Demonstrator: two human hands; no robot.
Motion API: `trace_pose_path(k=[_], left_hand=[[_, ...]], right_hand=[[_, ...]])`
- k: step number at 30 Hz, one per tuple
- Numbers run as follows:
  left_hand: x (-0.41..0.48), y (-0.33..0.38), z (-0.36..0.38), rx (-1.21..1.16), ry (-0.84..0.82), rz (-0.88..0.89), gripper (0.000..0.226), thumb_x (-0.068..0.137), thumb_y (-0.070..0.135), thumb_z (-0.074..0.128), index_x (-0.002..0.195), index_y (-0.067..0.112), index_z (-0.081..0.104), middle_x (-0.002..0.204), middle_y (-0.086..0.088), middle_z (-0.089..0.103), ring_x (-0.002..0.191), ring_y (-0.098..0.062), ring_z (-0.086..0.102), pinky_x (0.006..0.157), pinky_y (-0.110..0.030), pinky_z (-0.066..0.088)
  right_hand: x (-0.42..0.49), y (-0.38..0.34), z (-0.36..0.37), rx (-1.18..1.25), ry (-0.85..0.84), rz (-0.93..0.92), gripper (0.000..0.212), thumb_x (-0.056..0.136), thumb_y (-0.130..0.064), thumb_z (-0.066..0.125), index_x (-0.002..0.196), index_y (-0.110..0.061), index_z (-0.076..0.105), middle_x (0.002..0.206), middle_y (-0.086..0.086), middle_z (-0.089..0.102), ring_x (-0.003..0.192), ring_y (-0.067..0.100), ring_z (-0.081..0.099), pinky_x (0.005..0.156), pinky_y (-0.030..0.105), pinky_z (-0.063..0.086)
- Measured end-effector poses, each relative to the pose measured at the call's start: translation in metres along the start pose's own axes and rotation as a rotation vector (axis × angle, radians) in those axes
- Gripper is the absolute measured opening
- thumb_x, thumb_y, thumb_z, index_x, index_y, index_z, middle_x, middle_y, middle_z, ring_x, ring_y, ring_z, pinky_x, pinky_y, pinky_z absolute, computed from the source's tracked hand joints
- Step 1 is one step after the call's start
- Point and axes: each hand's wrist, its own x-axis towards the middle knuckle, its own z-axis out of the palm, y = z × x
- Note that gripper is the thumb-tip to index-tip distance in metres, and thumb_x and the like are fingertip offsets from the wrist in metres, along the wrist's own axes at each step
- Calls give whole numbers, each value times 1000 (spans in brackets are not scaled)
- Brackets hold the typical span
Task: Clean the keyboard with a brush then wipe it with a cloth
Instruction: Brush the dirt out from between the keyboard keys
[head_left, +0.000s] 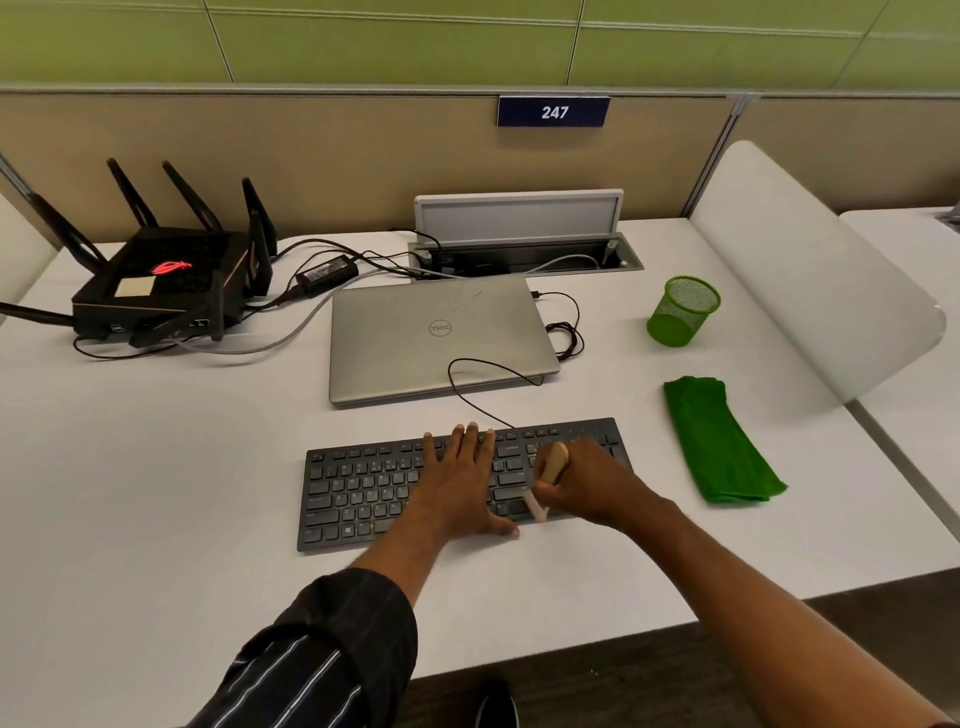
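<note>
Brushing pass, right half of the keyboard (363, 493).
Right hand (587, 483) grip is wrapped round the brush (553, 465) handle, bristles angled down onto the keys; contact looks likely, but that bit's blurred. Left hand (462, 478) lies flat with fingers straight, pinning the keyboard so it can't slide on the counter (156, 493). Cloth (719, 441) is parked folded to the right, ready for the wipe.

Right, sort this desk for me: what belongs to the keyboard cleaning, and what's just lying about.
Job: keyboard; brush, gripped by the right hand; left hand, flat on the keys; cloth, lying to the keyboard's right.

Lying about: laptop; router; adapter; mesh cup.
</note>
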Motion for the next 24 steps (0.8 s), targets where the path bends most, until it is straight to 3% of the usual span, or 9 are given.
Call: trace_pose_path(k=[4,9,15,24], left_hand=[[-1,-1,0,-12,2,10,134,73,86,60,160,16,-15,169,-14,-14,155,-32,-13,121,-65,-5],[-4,-7,2,-11,14,6,133,74,85,59,160,15,-15,169,-13,-13,156,-31,-12,120,-66,-5],[-9,-11,2,-39,28,1,133,74,85,60,160,14,-13,169,-13,-12,156,-30,-12,120,-66,-6],[-14,-20,1,-54,23,-20,133,75,84,60,159,14,-16,169,-13,-12,156,-31,-11,119,-65,-9]], right_hand=[[0,2,8,16,69,-2,22,84,-18,69,66,-26,60,65,-3,67,58,9,61,54,18,45],[-4,-3,9,-103,-50,14,15,84,-13,69,72,-17,61,73,7,68,61,12,59,55,16,44],[-1,-17,18,38,115,-31,10,85,-15,68,75,-12,67,66,2,67,56,12,60,53,21,48],[-1,-22,29,-45,-13,-24,11,83,-13,70,73,-13,65,69,5,68,61,14,65,55,21,53]])
